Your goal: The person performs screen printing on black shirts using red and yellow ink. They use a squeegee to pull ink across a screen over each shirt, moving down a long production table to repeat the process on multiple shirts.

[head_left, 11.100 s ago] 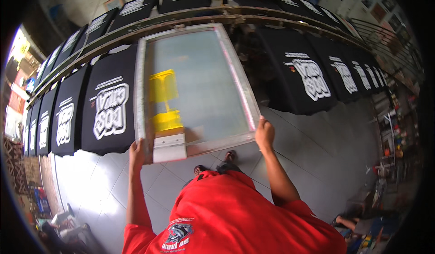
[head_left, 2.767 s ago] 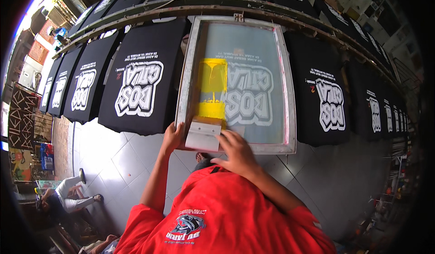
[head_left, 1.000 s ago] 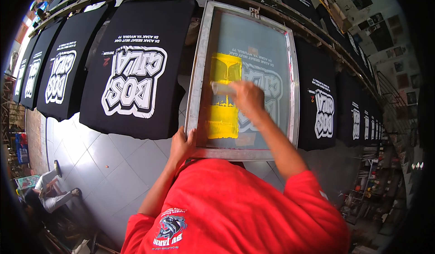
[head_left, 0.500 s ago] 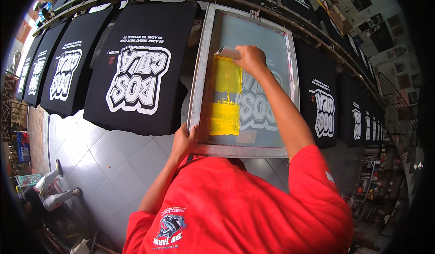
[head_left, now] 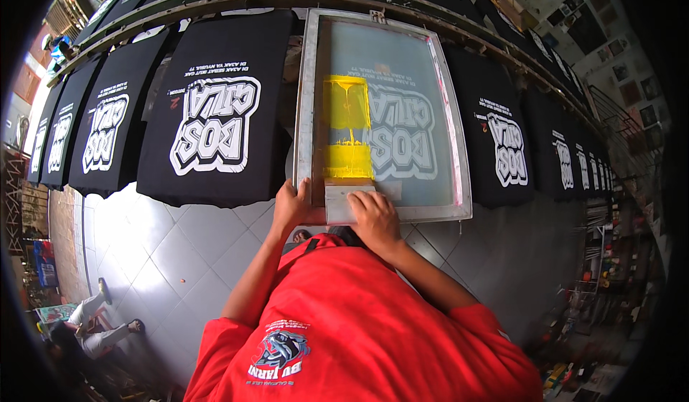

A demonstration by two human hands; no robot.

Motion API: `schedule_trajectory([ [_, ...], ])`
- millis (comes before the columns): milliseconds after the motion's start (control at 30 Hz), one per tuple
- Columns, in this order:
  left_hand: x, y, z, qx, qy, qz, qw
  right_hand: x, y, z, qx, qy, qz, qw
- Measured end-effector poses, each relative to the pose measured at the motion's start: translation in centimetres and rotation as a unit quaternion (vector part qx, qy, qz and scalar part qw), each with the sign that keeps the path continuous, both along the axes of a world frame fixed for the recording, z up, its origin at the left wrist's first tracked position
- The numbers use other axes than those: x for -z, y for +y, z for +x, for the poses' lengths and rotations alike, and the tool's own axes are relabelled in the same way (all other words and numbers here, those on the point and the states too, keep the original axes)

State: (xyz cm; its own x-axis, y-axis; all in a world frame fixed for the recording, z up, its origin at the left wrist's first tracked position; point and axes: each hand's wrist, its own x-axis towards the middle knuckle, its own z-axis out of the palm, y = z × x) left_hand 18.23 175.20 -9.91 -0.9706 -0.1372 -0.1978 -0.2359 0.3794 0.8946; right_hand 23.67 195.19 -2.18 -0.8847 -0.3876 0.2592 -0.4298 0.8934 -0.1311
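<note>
A silk-screen frame point(head_left: 306, 93) with a pale metal border lies in front of me over a black shirt, whose white lettering shows faintly through the mesh. My left hand point(head_left: 290, 205) grips the frame's near left corner. In my right hand point(head_left: 376, 217) is a flat, pale grey squeegee point(head_left: 344, 204), resting at the near end of the mesh with my fingers bent over it. Just beyond it lies a bright band of yellow ink point(head_left: 347, 162). A thinner yellow patch point(head_left: 346, 111) continues farther up the mesh.
Black shirts point(head_left: 204, 65) with white lettering hang over boards in a row on both sides. A long rail point(head_left: 237, 2) runs behind them. Grey tiles point(head_left: 208, 248) cover the floor. At the lower left a person's legs point(head_left: 97, 327) show; cluttered shelves point(head_left: 585, 273) stand at right.
My right hand has drawn the squeegee from the far part of the mesh to its near end. My left hand keeps its hold on the frame corner. The view has shifted slightly.
</note>
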Motion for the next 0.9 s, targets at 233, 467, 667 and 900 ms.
schedule_trajectory([
  [233, -0.2, 0.1, 0.0, 0.0, -0.004, 0.006, 1.0, -1.6, 2.0, 1.8, 0.019, -0.04, -0.129, 0.991],
  [467, 0.0, 0.0, -0.1, -0.008, -0.02, -0.006, 1.0, 2.3, 25.4, 1.7, 0.508, -0.041, -0.143, 0.848],
  [667, -1.1, -0.2, 0.2, -0.02, -0.021, -0.015, 0.999, 3.5, 25.7, 0.0, 0.542, -0.086, -0.261, 0.794],
  [900, -5.1, -4.0, 2.0, -0.007, -0.014, 0.013, 1.0, 1.3, 22.8, 2.1, 0.525, -0.042, -0.26, 0.809],
])
